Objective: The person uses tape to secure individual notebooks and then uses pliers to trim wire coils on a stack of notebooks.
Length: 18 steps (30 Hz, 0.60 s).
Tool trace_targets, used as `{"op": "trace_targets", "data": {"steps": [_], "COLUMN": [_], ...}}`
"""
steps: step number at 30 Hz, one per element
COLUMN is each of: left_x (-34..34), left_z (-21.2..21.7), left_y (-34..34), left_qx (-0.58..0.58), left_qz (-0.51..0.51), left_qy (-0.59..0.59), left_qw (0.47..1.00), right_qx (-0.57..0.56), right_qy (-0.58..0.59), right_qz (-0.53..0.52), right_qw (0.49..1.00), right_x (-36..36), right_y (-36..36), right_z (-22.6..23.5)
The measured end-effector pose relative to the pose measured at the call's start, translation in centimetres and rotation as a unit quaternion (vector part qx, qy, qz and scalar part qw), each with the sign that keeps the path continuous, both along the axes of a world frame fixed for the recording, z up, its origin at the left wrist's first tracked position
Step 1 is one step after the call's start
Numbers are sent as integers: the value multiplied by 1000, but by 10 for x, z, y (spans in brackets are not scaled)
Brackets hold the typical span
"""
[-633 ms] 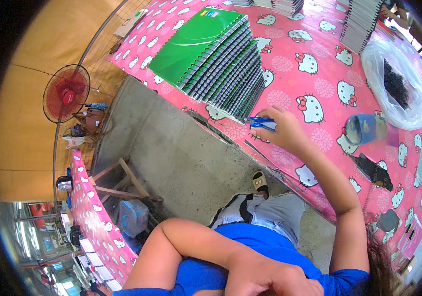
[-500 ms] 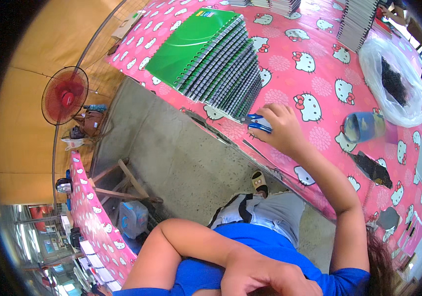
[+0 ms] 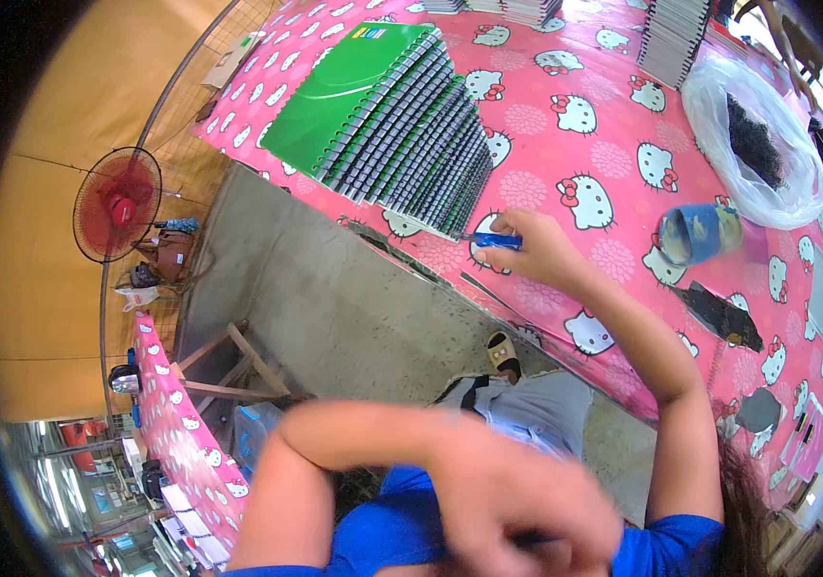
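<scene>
My right hand (image 3: 531,248) is closed round small blue-handled pliers (image 3: 500,240). The tip of the pliers points left, at the near lower corner of a stack of spiral-bound notebooks (image 3: 411,144). The top notebook has a green cover (image 3: 344,91), and the coils face right in slanting rows. Whether the jaws touch a coil is too small to tell. My left hand (image 3: 527,500) is raised close in front of my chest, away from the table. Its fingers look bent but are smeared by motion, and what they may hold does not show.
Pink cartoon-print sheeting covers the table (image 3: 613,260), torn in places. A blue cup (image 3: 702,234) lies on its side near a clear plastic bag (image 3: 801,197) of black coils. More bound books (image 3: 671,43) stand at the back. A fan (image 3: 118,205) is at left.
The handles of the pliers have come together in my right hand. My left hand has risen nearer and blurred. The whole view has shifted slightly.
</scene>
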<state>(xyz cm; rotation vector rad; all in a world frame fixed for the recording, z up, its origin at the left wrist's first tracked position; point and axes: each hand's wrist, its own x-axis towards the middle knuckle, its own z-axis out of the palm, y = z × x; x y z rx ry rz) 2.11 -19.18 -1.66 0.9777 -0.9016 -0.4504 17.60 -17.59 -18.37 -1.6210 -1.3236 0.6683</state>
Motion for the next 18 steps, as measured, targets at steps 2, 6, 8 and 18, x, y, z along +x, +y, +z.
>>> {"op": "trace_targets", "data": {"steps": [2,6,8,18], "left_x": [15,50,64,84], "left_z": [13,1,-13,-37], "left_y": [47,115,134,157], "left_qx": [472,890,905,908], "left_qz": [251,66,-32,-114], "left_qy": [-254,-332,-339,-318], "left_qw": [806,305,255,248], "right_qx": [-13,-71,-51,73], "right_qy": [16,-106,-106,-274], "right_qz": [-17,1,-15,-59], "right_qw": [1000,992,993,957], "right_x": [1,-10,-12,-11], "right_y": [-11,-20,-19,-8], "right_z": [-16,-2,0,-1]}}
